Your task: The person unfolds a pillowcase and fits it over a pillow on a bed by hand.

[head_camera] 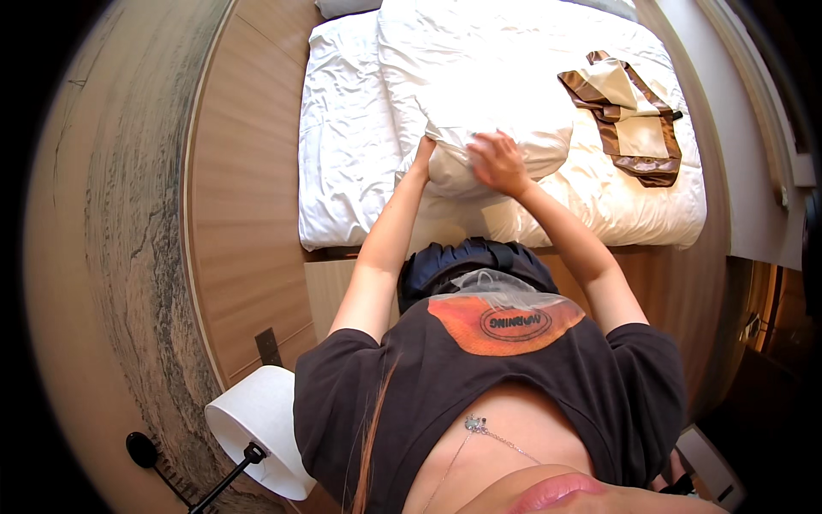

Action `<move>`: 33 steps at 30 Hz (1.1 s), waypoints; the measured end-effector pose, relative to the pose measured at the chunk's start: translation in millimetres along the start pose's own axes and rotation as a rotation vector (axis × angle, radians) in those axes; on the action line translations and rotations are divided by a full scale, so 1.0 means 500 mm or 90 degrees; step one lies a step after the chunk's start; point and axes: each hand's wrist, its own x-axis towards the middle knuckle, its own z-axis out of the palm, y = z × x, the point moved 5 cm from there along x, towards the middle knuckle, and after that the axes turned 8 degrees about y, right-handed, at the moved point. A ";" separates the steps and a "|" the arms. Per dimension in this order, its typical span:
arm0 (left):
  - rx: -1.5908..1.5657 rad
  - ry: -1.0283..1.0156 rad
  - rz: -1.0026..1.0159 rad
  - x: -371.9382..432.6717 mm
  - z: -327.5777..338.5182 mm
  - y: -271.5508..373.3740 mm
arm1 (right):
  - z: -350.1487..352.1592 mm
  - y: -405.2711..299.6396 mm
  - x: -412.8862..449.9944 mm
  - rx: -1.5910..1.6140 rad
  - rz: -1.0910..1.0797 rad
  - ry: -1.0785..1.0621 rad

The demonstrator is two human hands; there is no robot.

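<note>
A bulky white duvet lies bunched on the bed in front of me, its near end rolled over into a thick fold. My left hand reaches in at the left side of that fold; its fingers are hidden by the fabric, so its grip cannot be made out. Over the front of the same fold is my right hand, slightly blurred, fingers apart against or just above the cloth. A white sheet-like cover shows wrinkled to the left of the duvet.
A brown and cream satin cloth lies crumpled on the bed's right side. Pillows show at the far edge. Wood panelling runs along the left. A white-shaded lamp stands close by my left side, near a patterned wall.
</note>
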 end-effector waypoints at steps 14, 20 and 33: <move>-0.083 -0.100 -0.124 -0.030 -0.037 0.010 | 0.063 -0.008 0.034 -0.031 0.246 -0.041; -0.107 -0.248 -0.037 -0.069 0.014 0.035 | 0.059 -0.002 0.030 -0.120 0.211 -0.009; -0.265 0.171 -0.207 0.029 -0.003 -0.061 | 0.131 -0.065 0.025 0.033 0.248 -0.106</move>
